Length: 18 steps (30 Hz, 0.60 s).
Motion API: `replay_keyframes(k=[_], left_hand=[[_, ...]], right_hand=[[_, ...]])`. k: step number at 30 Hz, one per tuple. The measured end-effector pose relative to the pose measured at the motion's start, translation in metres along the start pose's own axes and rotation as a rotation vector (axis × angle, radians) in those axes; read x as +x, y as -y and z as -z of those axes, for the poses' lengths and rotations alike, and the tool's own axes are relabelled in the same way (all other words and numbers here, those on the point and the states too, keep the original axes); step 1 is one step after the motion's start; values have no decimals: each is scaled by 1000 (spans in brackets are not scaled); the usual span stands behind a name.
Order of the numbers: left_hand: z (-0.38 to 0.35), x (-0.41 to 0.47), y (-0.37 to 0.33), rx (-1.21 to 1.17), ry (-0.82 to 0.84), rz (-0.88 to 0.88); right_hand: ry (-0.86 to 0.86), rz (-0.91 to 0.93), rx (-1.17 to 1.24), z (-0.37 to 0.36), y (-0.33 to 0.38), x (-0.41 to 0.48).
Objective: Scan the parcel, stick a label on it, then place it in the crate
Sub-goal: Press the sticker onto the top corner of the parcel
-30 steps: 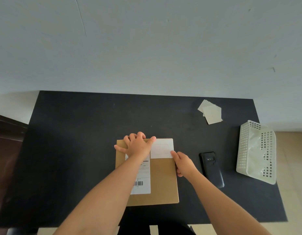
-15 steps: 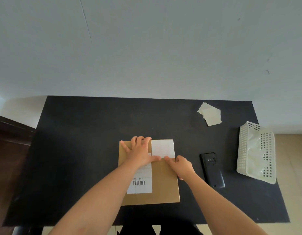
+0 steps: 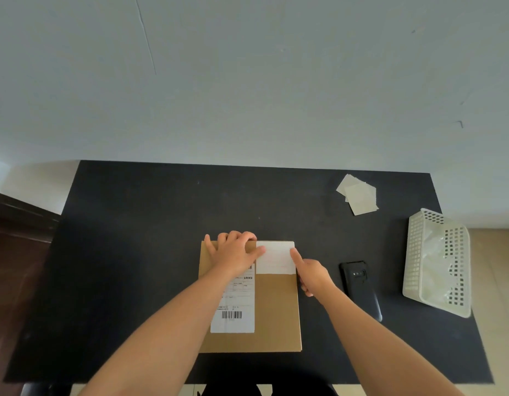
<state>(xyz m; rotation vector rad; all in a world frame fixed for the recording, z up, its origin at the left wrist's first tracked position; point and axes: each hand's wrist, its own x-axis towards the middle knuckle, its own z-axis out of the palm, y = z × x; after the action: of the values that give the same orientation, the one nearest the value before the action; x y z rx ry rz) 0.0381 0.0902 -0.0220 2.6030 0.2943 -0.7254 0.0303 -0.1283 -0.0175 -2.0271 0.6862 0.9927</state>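
Note:
A flat brown cardboard parcel (image 3: 276,312) lies on the black table (image 3: 133,252) in front of me. It carries a printed shipping label with a barcode (image 3: 233,315) on its left half and a blank white label (image 3: 276,260) at its top right corner. My left hand (image 3: 234,252) lies flat on the parcel's top left, its thumb touching the white label's left edge. My right hand (image 3: 311,274) presses a fingertip on the white label's right edge. A white perforated crate (image 3: 416,258) stands at the table's right edge.
A black handheld scanner (image 3: 360,287) lies between the parcel and the crate. A small pile of label sheets (image 3: 359,197) sits at the back right of the table. A dark wooden piece of furniture (image 3: 16,238) stands to the left.
My right fingertip slid from the white label's lower edge up to its right edge. My left hand shifted slightly, its thumb back up on the label's left edge. The camera tilted a little.

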Motion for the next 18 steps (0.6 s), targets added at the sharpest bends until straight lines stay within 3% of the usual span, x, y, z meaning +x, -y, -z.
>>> replay_keyframes(k=[4,8,14,18], left_hand=[[-11,2,-12,17,-68,123],[-14,5,-12,22,-70,133],[-3,-2,-6,-36,-40,90],[16,-29,24,-121,-189,93]], right_hand=[[-19,-28,-149,-9,18,10],[-28,-76,-178,-11,16,17],[-15,-89,-25,-3,19,7],[-12,-108,137,15,12,-16]])
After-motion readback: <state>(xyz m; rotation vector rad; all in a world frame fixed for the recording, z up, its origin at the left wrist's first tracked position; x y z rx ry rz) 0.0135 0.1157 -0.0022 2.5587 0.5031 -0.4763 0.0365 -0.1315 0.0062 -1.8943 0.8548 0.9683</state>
